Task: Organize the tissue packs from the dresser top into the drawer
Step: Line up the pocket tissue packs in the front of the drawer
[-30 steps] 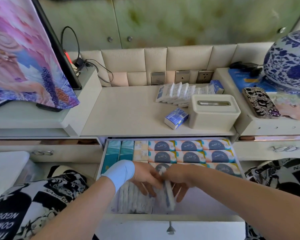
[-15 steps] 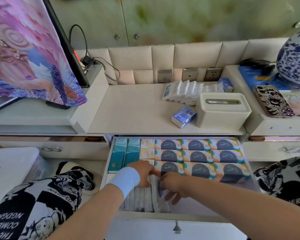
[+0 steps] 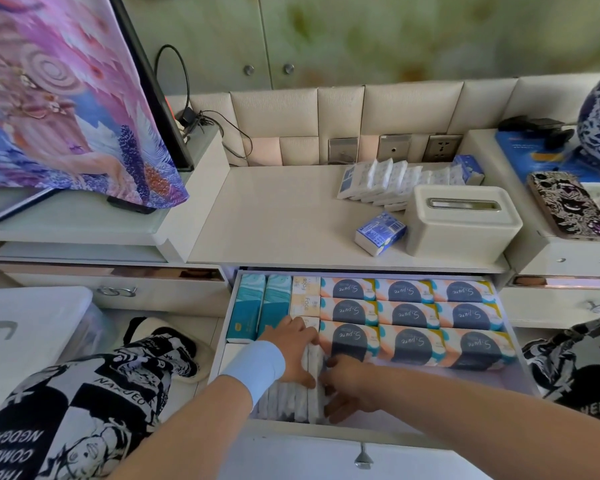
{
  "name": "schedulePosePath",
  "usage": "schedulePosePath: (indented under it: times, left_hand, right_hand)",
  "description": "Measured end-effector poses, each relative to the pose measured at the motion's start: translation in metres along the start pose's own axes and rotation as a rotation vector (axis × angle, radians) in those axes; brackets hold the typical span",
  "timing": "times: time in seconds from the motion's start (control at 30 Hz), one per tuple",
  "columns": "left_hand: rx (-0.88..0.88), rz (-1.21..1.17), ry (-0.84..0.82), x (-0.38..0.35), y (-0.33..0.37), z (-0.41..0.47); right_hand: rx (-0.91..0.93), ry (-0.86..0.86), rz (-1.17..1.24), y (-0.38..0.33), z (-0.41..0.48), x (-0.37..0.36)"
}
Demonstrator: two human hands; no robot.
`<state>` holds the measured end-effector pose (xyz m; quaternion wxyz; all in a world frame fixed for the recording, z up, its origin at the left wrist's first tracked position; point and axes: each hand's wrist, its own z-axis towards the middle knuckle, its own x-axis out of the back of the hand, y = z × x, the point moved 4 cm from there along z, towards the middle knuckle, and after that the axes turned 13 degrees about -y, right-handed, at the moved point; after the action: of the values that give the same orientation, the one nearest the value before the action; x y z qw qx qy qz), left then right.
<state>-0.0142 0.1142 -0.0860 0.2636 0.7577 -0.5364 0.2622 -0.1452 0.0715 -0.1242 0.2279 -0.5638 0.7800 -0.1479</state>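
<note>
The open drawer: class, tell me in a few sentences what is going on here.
A person is packing tissue packs into the drawer. The left hand and the right hand both hold a row of white packs standing on edge in its front left corner, squeezing them together. Bigger orange packs and teal packs fill the back. On the dresser top, another row of packs and a single blue pack beside the tissue box are not yet moved.

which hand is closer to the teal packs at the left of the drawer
Left. The left hand lies just right of the teal packs, by their near end; the right hand is farther right, nearer the drawer front. Both grip the white packs.
</note>
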Motion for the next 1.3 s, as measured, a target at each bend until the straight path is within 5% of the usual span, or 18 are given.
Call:
schedulePosePath:
  times: [0.17, 0.4, 0.7, 0.9, 1.13, 1.3]
  left_hand:
    - [-0.043, -0.100, 0.168, 0.013, -0.003, -0.001]
    - [0.008, -0.174, -0.031, 0.030, 0.000, 0.004]
    - [-0.073, -0.476, 0.367, 0.132, 0.005, 0.002]
    - [-0.092, -0.497, 0.491, 0.182, -0.008, 0.026]
    - [-0.130, -0.591, 0.616, 0.231, -0.017, 0.092]
    - [-0.160, -0.507, 0.634, 0.270, -0.007, 0.144]
  right_hand:
    - [0.014, 0.154, -0.185, -0.012, 0.002, 0.002]
    - [-0.019, -0.017, -0.422, -0.032, -0.016, 0.020]
    - [0.360, 0.444, -0.621, -0.123, -0.083, 0.089]
    - [0.464, 0.818, -0.854, -0.178, -0.114, 0.154]
    - [0.305, 1.015, -1.026, -0.232, -0.112, 0.237]
    - [0.246, 1.061, -0.823, -0.265, -0.100, 0.296]
